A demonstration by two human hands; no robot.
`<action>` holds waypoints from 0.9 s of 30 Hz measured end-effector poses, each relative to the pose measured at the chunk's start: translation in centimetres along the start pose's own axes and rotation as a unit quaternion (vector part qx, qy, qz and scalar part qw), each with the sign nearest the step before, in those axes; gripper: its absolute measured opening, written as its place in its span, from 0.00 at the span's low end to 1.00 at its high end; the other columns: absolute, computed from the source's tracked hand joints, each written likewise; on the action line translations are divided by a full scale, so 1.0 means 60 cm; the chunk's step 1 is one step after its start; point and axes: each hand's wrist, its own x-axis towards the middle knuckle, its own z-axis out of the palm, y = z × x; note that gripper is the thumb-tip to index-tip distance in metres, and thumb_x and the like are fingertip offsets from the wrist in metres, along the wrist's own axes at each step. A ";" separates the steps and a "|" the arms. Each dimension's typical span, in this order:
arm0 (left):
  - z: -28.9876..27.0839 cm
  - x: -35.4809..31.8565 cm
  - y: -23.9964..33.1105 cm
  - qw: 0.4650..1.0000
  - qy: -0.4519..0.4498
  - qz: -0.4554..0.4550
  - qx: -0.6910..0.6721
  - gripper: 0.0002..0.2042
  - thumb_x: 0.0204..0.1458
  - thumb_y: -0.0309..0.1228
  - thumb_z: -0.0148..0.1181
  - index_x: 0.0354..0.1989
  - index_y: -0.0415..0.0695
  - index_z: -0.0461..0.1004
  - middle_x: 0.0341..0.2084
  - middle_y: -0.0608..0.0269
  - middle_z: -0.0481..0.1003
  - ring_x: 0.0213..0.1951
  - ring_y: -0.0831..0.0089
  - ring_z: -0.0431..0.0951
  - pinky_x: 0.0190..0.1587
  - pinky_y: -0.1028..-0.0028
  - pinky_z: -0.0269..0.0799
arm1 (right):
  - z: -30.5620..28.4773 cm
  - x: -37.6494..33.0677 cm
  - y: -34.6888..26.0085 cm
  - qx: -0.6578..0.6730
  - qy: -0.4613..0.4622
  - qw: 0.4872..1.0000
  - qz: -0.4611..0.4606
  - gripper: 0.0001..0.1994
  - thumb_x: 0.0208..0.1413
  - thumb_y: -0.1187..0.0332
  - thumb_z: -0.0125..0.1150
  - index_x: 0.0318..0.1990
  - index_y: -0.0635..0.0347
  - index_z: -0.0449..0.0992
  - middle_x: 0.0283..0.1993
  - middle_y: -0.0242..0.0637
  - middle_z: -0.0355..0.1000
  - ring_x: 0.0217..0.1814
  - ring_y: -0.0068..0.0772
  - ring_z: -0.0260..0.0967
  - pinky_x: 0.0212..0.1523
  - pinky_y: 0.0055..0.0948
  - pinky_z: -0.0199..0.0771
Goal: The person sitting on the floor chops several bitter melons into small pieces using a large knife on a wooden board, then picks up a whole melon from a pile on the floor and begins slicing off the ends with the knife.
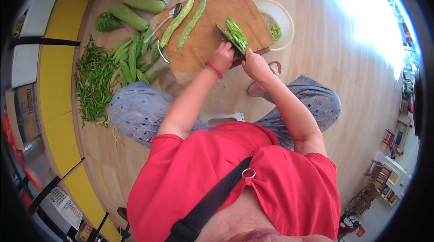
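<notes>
- Far left of the left hand [223, 58], red and green chillies [93, 84] lie spread on the floor beside whole bitter gourds [132, 59], probably heaped there to leave the board free
- Nearer on that hand's left, a metal spoon [163, 22] lies across the edge of the cutting board [217, 4], perhaps parked clear of the blade
- Ahead and left of it, two long bitter gourd pieces [184, 21] lie side by side, seemingly kept within reach
- The left hand itself is partly curled by the near face of the knife [230, 37]; whether it grips anything, I cannot tell
- Just beyond its fingers, green shreds [236, 33] heap along the blade's far side
- The right hand [256, 66] is closed round the knife's handle, presumably to steer the blade
- Beyond and right of that hand, a pale basin [287, 21] holds more shreds, likely set close for an easy reach
</notes>
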 end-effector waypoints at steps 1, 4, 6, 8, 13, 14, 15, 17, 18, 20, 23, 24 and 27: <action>0.001 0.000 0.000 1.000 0.007 0.011 0.008 0.16 0.33 0.26 0.63 0.35 0.40 0.74 0.40 0.56 0.70 0.43 0.54 0.68 0.43 0.66 0.69 | -0.002 0.003 0.004 0.001 -0.001 1.000 0.002 0.11 0.49 0.69 0.50 0.34 0.70 0.64 0.29 0.60 0.70 0.35 0.59 0.69 0.37 0.49 0.67; 0.010 -0.007 -0.017 0.998 0.064 0.028 -0.007 0.15 0.34 0.26 0.63 0.35 0.41 0.74 0.39 0.57 0.70 0.41 0.56 0.68 0.41 0.66 0.69 | -0.030 -0.021 -0.023 -0.014 -0.025 1.000 0.011 0.11 0.49 0.68 0.50 0.34 0.70 0.64 0.29 0.60 0.70 0.35 0.58 0.69 0.38 0.48 0.68; 0.017 -0.013 -0.007 0.995 0.086 0.036 -0.020 0.15 0.34 0.26 0.62 0.35 0.41 0.74 0.38 0.57 0.70 0.40 0.56 0.68 0.41 0.66 0.69 | -0.034 -0.045 -0.021 -0.020 -0.043 0.999 0.020 0.12 0.49 0.68 0.51 0.34 0.70 0.64 0.29 0.60 0.70 0.35 0.58 0.69 0.38 0.48 0.68; 0.016 -0.006 -0.007 0.994 0.093 0.050 -0.008 0.15 0.34 0.26 0.62 0.35 0.41 0.74 0.38 0.57 0.70 0.40 0.56 0.68 0.40 0.66 0.69 | -0.034 -0.047 -0.011 -0.019 -0.041 0.999 0.013 0.12 0.49 0.68 0.51 0.34 0.70 0.64 0.29 0.60 0.70 0.35 0.59 0.69 0.38 0.48 0.68; 0.014 -0.007 -0.007 0.999 0.041 0.024 -0.004 0.15 0.33 0.26 0.63 0.34 0.42 0.74 0.35 0.58 0.71 0.39 0.57 0.70 0.40 0.66 0.70 | -0.004 -0.007 0.002 0.008 -0.001 1.000 -0.005 0.12 0.48 0.68 0.51 0.35 0.70 0.64 0.29 0.60 0.70 0.36 0.59 0.69 0.38 0.48 0.68; 0.012 -0.010 -0.009 1.000 0.024 0.014 -0.005 0.14 0.33 0.26 0.63 0.34 0.42 0.74 0.34 0.58 0.71 0.38 0.58 0.70 0.40 0.66 0.70 | -0.006 -0.009 -0.001 0.006 -0.006 1.000 -0.003 0.12 0.48 0.68 0.51 0.35 0.70 0.64 0.29 0.59 0.70 0.36 0.58 0.69 0.38 0.48 0.68; 0.010 -0.007 -0.011 0.999 0.046 0.021 -0.005 0.14 0.34 0.26 0.63 0.33 0.42 0.75 0.34 0.58 0.71 0.37 0.58 0.70 0.39 0.67 0.70 | -0.020 -0.017 -0.013 -0.005 -0.017 1.000 0.009 0.12 0.48 0.68 0.51 0.35 0.70 0.64 0.30 0.59 0.70 0.36 0.58 0.69 0.38 0.48 0.68; 0.013 -0.012 -0.009 0.996 0.081 0.035 -0.011 0.12 0.34 0.27 0.63 0.32 0.42 0.75 0.33 0.58 0.71 0.35 0.59 0.71 0.37 0.67 0.70 | -0.044 -0.049 -0.031 -0.027 -0.045 0.998 0.039 0.12 0.48 0.68 0.51 0.35 0.70 0.64 0.30 0.60 0.70 0.37 0.58 0.69 0.38 0.48 0.68; 0.017 -0.015 -0.008 0.996 0.086 0.035 -0.017 0.12 0.34 0.27 0.63 0.32 0.42 0.75 0.33 0.58 0.71 0.35 0.59 0.71 0.37 0.67 0.70 | -0.036 -0.051 -0.024 -0.023 -0.044 0.998 0.033 0.12 0.48 0.68 0.51 0.35 0.70 0.64 0.30 0.60 0.70 0.37 0.58 0.69 0.38 0.48 0.68; 0.023 -0.009 -0.012 0.994 0.100 0.039 -0.029 0.12 0.35 0.26 0.62 0.32 0.43 0.75 0.33 0.58 0.71 0.35 0.60 0.71 0.36 0.67 0.70 | -0.015 -0.043 -0.002 -0.016 -0.037 0.999 0.021 0.12 0.48 0.68 0.51 0.35 0.70 0.65 0.30 0.60 0.70 0.37 0.58 0.69 0.39 0.49 0.68; 0.018 -0.011 -0.007 0.998 0.055 0.013 -0.015 0.12 0.35 0.27 0.62 0.33 0.43 0.75 0.32 0.60 0.72 0.36 0.60 0.71 0.36 0.66 0.70 | 0.010 -0.015 -0.001 0.002 0.000 1.000 -0.008 0.12 0.48 0.69 0.51 0.35 0.70 0.65 0.30 0.60 0.70 0.37 0.58 0.69 0.38 0.48 0.68; 0.014 -0.011 -0.007 0.999 0.045 0.010 -0.011 0.12 0.35 0.27 0.62 0.33 0.43 0.75 0.32 0.60 0.72 0.36 0.60 0.71 0.36 0.67 0.70 | 0.007 -0.013 0.000 0.003 -0.002 1.000 -0.005 0.11 0.48 0.69 0.51 0.35 0.70 0.65 0.30 0.60 0.70 0.37 0.58 0.69 0.38 0.48 0.68; 0.012 -0.012 -0.012 0.999 0.049 0.010 -0.008 0.12 0.35 0.28 0.62 0.32 0.44 0.75 0.31 0.60 0.72 0.35 0.61 0.71 0.35 0.67 0.70 | -0.017 -0.023 -0.014 0.000 -0.017 1.000 0.005 0.11 0.48 0.69 0.51 0.35 0.70 0.65 0.30 0.60 0.70 0.36 0.58 0.69 0.38 0.48 0.68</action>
